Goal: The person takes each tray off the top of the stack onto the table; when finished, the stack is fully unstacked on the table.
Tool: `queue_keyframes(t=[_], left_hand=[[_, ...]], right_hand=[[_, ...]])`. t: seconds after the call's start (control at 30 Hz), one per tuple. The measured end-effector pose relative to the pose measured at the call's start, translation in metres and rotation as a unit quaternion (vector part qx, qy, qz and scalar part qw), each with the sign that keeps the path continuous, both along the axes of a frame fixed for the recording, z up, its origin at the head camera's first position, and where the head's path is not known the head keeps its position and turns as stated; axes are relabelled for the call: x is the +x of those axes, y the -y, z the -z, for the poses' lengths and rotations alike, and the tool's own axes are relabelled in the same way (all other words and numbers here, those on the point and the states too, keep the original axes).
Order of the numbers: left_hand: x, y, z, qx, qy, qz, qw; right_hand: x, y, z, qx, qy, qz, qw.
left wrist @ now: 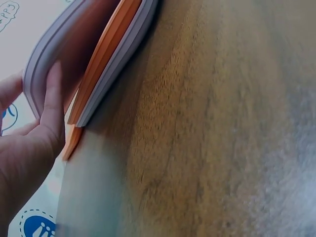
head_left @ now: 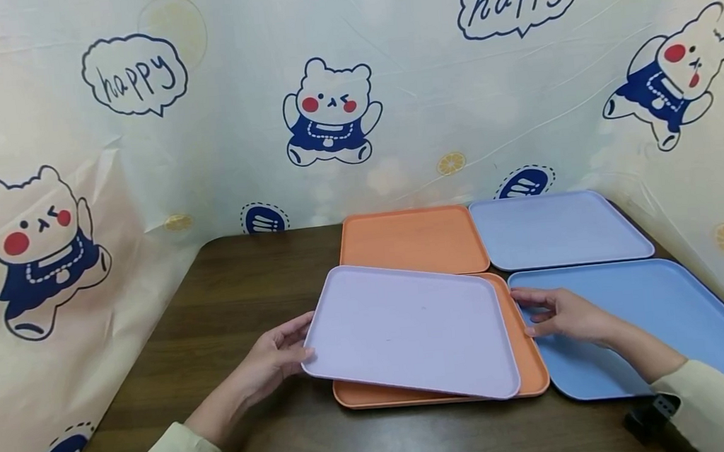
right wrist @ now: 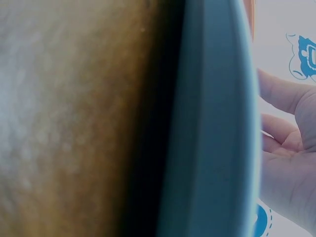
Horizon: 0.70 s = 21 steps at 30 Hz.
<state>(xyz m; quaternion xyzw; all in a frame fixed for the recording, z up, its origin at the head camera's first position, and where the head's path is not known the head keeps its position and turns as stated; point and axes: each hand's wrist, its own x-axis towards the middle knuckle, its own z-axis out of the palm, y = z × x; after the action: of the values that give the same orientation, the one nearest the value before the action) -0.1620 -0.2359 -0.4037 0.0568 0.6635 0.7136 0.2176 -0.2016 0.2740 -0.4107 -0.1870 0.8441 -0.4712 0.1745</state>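
My left hand [head_left: 279,357] grips a pale lavender tray [head_left: 409,332] by its left edge, thumb on top and fingers beneath. That edge is raised, so the tray slants over an orange tray [head_left: 529,369]. In the left wrist view, a gap shows between the lavender tray [left wrist: 37,74] and the orange tray [left wrist: 101,54], with a pale grey-looking tray [left wrist: 118,61] under the orange one. My right hand [head_left: 570,316] hovers over the left side of a blue tray [head_left: 657,323], fingers loosely bent beside the orange tray's right edge. Whether its fingertips touch that edge I cannot tell.
Behind lie another orange tray [head_left: 410,240] and a light periwinkle tray [head_left: 560,228], side by side. The dark wooden table [head_left: 245,285] shows its surface at the left and front. A cloth printed with bears [head_left: 416,108] hangs behind the table.
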Motion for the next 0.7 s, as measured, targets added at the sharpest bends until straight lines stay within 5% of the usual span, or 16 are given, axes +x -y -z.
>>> queue_keyframes(t=[0.3,0.7], left_hand=[[0.0037,-0.0013,0.0029,0.030,0.004,-0.062,0.9976],[0.0080,-0.0025,0.0014,0.094,0.009,-0.142,0.9854]], right_hand=[[-0.0003,0.0004,0.0002,-0.003,0.008,0.001,1.0000],[0.0010,0.0040,-0.0016,-0.001,0.026,0.017,0.9995]])
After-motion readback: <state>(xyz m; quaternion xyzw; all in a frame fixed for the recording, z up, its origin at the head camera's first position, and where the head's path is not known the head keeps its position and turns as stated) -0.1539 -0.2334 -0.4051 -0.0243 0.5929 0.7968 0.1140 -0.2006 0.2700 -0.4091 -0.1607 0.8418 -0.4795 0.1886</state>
